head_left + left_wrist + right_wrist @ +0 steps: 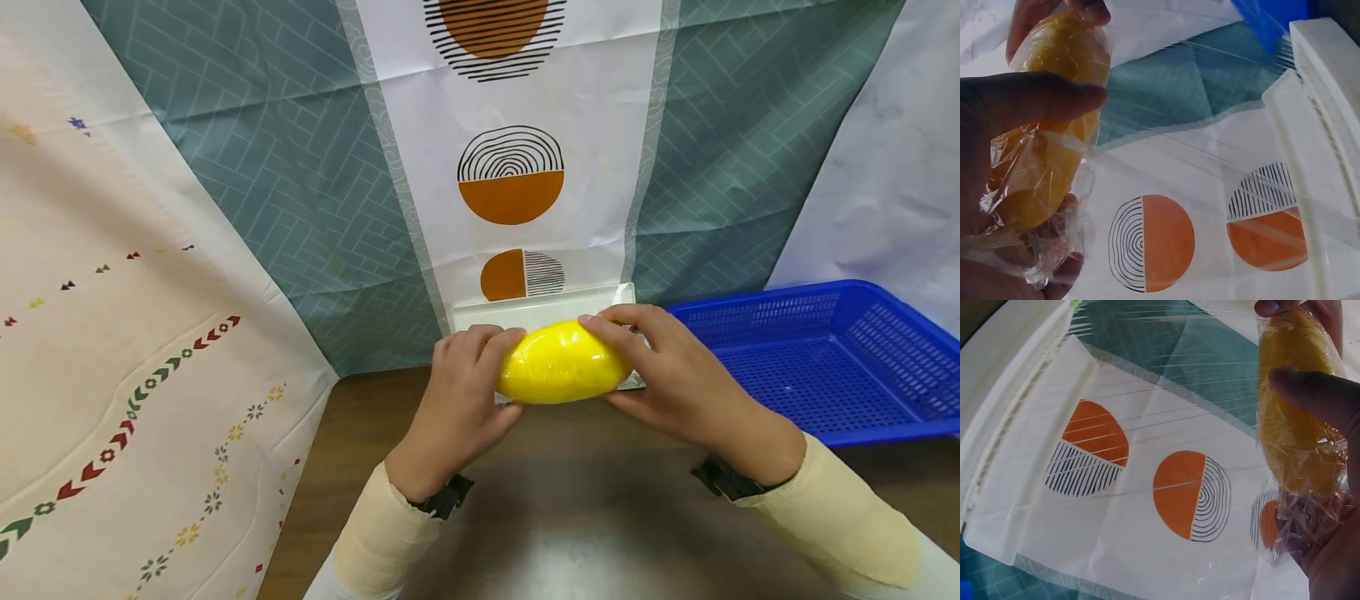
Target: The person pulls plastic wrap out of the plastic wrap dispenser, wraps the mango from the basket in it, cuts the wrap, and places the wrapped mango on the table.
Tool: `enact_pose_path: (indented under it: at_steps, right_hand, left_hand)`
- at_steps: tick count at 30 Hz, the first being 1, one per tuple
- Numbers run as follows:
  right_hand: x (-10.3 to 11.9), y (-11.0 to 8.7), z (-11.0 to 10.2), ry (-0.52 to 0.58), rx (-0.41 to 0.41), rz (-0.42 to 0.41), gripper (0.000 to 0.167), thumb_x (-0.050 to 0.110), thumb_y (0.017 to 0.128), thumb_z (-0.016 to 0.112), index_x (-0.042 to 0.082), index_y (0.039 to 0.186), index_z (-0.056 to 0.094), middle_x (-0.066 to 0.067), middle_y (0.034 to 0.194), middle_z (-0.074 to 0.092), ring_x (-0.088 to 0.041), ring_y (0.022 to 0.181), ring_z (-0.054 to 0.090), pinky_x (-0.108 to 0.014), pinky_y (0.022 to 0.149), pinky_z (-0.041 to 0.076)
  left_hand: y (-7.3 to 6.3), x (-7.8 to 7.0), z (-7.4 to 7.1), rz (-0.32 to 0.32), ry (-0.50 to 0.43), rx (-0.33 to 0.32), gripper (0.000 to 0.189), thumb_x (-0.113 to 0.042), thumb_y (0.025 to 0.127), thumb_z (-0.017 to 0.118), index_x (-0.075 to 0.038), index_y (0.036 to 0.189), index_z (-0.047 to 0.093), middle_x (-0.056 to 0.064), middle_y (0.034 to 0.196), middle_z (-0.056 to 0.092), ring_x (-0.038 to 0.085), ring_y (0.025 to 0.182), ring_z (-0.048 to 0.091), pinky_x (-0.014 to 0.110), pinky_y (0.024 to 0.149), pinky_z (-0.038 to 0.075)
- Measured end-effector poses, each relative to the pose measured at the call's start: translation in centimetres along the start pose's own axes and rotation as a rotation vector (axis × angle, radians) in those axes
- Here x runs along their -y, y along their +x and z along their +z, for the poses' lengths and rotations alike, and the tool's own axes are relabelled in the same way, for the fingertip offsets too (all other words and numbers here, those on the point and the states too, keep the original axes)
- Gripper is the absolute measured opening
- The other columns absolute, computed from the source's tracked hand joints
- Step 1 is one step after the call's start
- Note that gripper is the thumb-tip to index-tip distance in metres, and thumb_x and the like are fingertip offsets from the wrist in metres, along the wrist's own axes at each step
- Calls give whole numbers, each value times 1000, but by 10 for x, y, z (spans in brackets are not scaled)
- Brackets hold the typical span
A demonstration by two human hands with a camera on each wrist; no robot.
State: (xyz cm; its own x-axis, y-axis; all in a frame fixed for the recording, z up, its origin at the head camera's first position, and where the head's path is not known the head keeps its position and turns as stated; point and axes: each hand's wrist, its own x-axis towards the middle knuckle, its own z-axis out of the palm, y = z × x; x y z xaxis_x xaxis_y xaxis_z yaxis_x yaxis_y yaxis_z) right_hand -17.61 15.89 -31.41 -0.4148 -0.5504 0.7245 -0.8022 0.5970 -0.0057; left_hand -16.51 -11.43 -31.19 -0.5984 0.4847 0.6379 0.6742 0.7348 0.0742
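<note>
A smooth yellow oval fruit (564, 363), its exact kind not clear, is held up between both hands and wrapped in shiny cling film (1054, 215). My left hand (467, 387) grips its left end, fingers over the top and thumb beneath. At the right end, my right hand (671, 371) holds it the same way. Crumpled film gathers at the ends of the fruit (1300, 412) in the wrist views. A sheet of clear film stretches from the fruit to a long white cling film dispenser (1029, 444). Behind the fruit, the hands partly hide this dispenser (525, 310) in the head view.
A blue plastic basket (832, 362) stands on the right of the brown table (570, 517). Patterned cloth (300, 167) hangs behind, with a printed white cloth (150, 400) along the left.
</note>
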Motion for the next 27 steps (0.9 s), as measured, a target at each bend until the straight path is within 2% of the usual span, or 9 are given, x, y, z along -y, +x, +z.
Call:
enact_pose_path:
  at_steps: [2,4,7,9,10,16,23,27]
  right_hand:
    - [1,-4,0,12,8,-3,87,16,63,92,10,140,54,-17,124,57,-33,106,58,-48,87,53]
    - [3,-7,1,22,18,-2,76,27,75,86,11,141,54,-16,125,57,-31,107,58,-47,87,53]
    - [4,-12,2,31,14,-9,62,49,93,66,11,141,55,-14,123,58,-28,105,58,-43,83,53]
    - [6,-16,4,34,13,-8,63,58,99,48,11,140,56,-13,122,58,-26,105,58,-41,81,53]
    - [7,-18,5,34,12,-9,65,60,99,43,11,139,56,-13,122,59,-25,104,58,-40,81,52]
    - [13,-35,8,37,70,27,69,64,97,41,14,143,55,-8,123,58,-22,106,58,-39,84,55]
    - [15,-55,15,87,150,47,72,63,91,57,16,146,52,-4,127,57,-17,110,60,-41,87,58]
    - [16,-63,21,91,210,73,76,68,90,52,17,147,51,-2,127,56,-13,110,58,-39,89,59]
  left_hand:
    - [-2,-1,0,-1,-6,18,67,-19,73,84,-15,132,53,4,117,58,22,110,56,46,94,43]
    - [-4,-2,0,2,-8,35,67,-19,73,84,-13,132,53,4,117,59,21,110,57,45,92,44]
    - [-8,-3,1,-1,-3,74,66,-21,73,84,-13,131,53,3,115,60,19,109,57,42,90,43]
    - [-11,-4,1,1,-1,98,65,-23,73,84,-13,129,54,1,114,61,18,108,57,41,89,43]
    - [-12,-4,2,-1,-1,113,64,-24,73,85,-14,129,54,0,114,61,17,108,57,40,88,42]
    - [-22,-7,6,-5,-35,203,65,-29,71,88,-18,126,55,-4,110,61,13,105,55,36,85,40]
    - [-36,-9,17,-38,-85,323,67,-35,71,89,-21,127,55,-7,113,62,11,106,55,37,88,41]
    - [-44,-9,25,-69,-121,375,69,-37,72,88,-21,130,54,-7,114,62,10,105,54,35,87,40]
